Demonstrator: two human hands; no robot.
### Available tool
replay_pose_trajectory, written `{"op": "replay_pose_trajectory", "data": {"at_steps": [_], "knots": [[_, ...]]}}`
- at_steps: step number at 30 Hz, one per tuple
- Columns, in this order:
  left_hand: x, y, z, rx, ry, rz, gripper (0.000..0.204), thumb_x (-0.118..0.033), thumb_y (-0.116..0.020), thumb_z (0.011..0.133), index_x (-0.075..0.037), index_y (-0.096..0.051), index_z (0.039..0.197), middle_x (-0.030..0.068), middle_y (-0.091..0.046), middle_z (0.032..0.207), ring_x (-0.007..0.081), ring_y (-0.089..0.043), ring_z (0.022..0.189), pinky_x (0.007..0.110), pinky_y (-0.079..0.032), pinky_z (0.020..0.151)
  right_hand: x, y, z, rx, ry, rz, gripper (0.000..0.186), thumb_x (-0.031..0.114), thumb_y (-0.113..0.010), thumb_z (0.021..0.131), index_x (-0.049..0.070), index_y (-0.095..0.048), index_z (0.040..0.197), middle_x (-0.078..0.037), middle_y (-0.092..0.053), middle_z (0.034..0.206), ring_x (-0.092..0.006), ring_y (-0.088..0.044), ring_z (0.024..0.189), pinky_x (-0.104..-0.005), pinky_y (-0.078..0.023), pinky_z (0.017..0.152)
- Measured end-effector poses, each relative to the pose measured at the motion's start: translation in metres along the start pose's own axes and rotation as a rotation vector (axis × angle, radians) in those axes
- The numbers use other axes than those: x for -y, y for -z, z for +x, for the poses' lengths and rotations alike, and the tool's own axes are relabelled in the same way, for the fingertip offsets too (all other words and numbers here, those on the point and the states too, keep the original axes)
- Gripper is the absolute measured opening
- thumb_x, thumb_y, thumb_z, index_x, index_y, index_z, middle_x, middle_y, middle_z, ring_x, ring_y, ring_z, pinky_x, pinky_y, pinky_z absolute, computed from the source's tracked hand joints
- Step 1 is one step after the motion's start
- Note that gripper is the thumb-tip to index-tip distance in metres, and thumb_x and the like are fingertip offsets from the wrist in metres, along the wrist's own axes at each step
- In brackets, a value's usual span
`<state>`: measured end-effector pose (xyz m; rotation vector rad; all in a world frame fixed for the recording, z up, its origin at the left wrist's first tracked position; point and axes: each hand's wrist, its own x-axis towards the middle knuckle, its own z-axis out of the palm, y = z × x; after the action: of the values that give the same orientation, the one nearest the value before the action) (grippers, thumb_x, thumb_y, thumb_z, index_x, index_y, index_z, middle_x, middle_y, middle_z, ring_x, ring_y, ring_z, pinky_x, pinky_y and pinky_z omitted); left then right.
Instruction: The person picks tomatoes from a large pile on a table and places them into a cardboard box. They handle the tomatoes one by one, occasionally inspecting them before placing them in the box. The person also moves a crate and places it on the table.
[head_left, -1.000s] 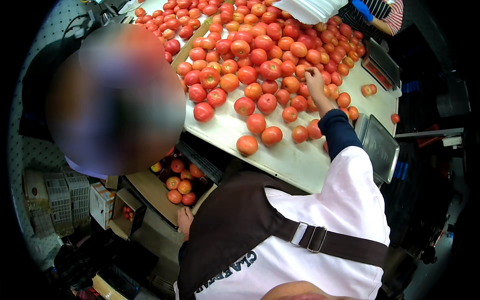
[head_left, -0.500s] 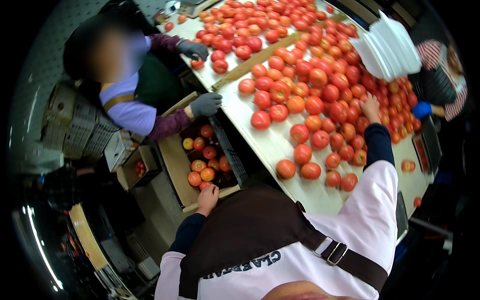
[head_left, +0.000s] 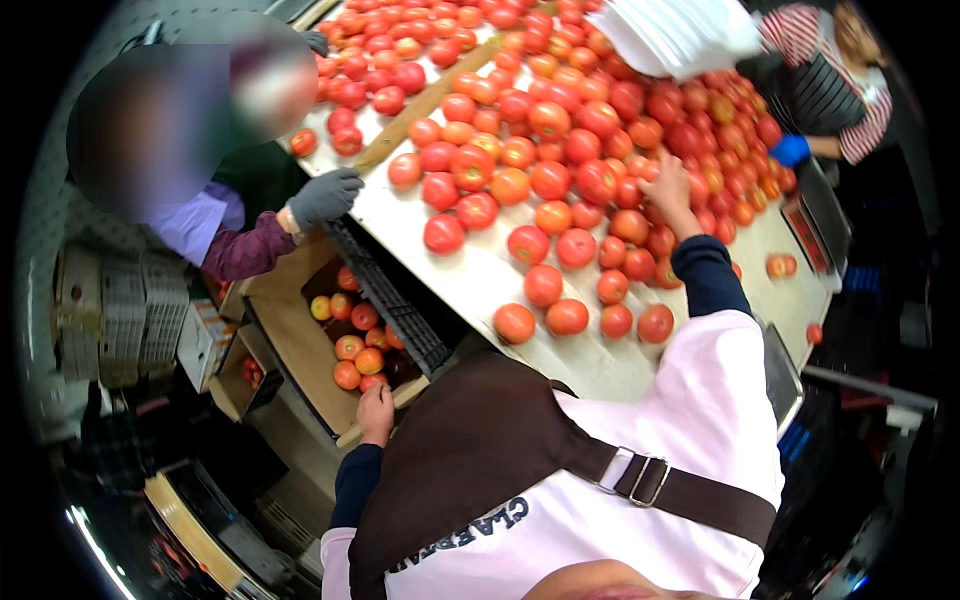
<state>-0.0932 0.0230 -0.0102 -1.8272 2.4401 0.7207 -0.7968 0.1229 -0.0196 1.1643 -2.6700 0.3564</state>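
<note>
My right hand (head_left: 668, 190) reaches over the heap of tomatoes (head_left: 597, 182) on the white table (head_left: 440, 290). Its fingers look apart and touch tomatoes; none is visibly lifted. Below the table's left edge stands a black plastic crate (head_left: 385, 290) lined with brown cardboard (head_left: 285, 315), with several red and orange tomatoes (head_left: 350, 347) inside. My left hand (head_left: 376, 413) is closed over the crate's near rim, its fingertips beside a tomato and partly hidden. Several loose tomatoes (head_left: 567, 317) lie at the near side of the table.
A wooden strip (head_left: 425, 115) divides the table. A co-worker's grey-gloved hand (head_left: 325, 196) is by the crate's far corner. White foam trays (head_left: 680, 35) are stacked at the far right, near another person's blue glove (head_left: 790, 151). A scale (head_left: 808, 235) stands at the right edge.
The view has shifted, so the table sits farther left and higher. My right hand has moved slightly among the tomatoes; my left stays at the crate rim. The left co-worker leans nearer the table.
</note>
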Motion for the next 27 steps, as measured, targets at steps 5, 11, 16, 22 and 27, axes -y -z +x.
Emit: {"op": "replay_pose_trajectory", "data": {"at_steps": [5, 11, 16, 22, 27], "knots": [[-0.003, 0.003, 0.006, 0.033, -0.020, -0.005, 0.029, -0.027, -0.045, 0.089, -0.006, -0.066, 0.091, 0.0169, -0.066, 0.091, 0.0377, -0.060, 0.088, 0.045, -0.047, 0.077, 0.032, 0.042, -0.033, 0.018, 0.018, 0.126, 0.059, 0.028, -0.073, 0.065, 0.008, -0.051, 0.116, -0.016, -0.052, 0.105, -0.0391, -0.052, 0.094, -0.0475, -0.047, 0.082], [-0.002, 0.002, 0.006, 0.047, 0.011, 0.000, 0.028, -0.027, -0.045, 0.089, -0.008, -0.066, 0.091, 0.0164, -0.065, 0.091, 0.0375, -0.060, 0.088, 0.045, -0.047, 0.077, 0.046, 0.077, -0.063, 0.095, 0.131, 0.173, 0.060, 0.023, -0.076, 0.063, 0.009, -0.053, 0.116, -0.014, -0.048, 0.108, -0.0361, -0.048, 0.095, -0.0440, -0.047, 0.081], [0.011, -0.007, 0.007, 0.018, 0.015, -0.003, 0.028, -0.027, -0.044, 0.089, -0.009, -0.066, 0.091, 0.0149, -0.065, 0.094, 0.0368, -0.060, 0.089, 0.045, -0.047, 0.076, 0.052, 0.079, -0.097, 0.164, 0.264, 0.202, 0.061, 0.021, -0.077, 0.061, 0.010, -0.054, 0.116, -0.014, -0.047, 0.110, -0.0351, -0.048, 0.100, -0.0452, -0.045, 0.083], [0.013, -0.007, 0.007, 0.040, 0.023, 0.018, 0.029, -0.028, -0.044, 0.088, -0.009, -0.066, 0.093, 0.0155, -0.065, 0.094, 0.0373, -0.060, 0.090, 0.045, -0.047, 0.076, 0.074, 0.080, -0.119, 0.169, 0.261, 0.217, 0.053, 0.015, -0.073, 0.063, 0.012, -0.057, 0.113, -0.012, -0.048, 0.114, -0.0319, -0.046, 0.109, -0.0430, -0.040, 0.083], [0.014, -0.006, 0.007, 0.046, 0.017, 0.020, 0.029, -0.028, -0.044, 0.089, -0.009, -0.065, 0.094, 0.0163, -0.065, 0.094, 0.0383, -0.060, 0.090, 0.045, -0.047, 0.076, 0.077, 0.068, -0.123, 0.135, 0.277, 0.215, 0.048, 0.016, -0.073, 0.064, 0.013, -0.057, 0.110, -0.010, -0.049, 0.116, -0.0311, -0.045, 0.110, -0.0435, -0.039, 0.084]]}}
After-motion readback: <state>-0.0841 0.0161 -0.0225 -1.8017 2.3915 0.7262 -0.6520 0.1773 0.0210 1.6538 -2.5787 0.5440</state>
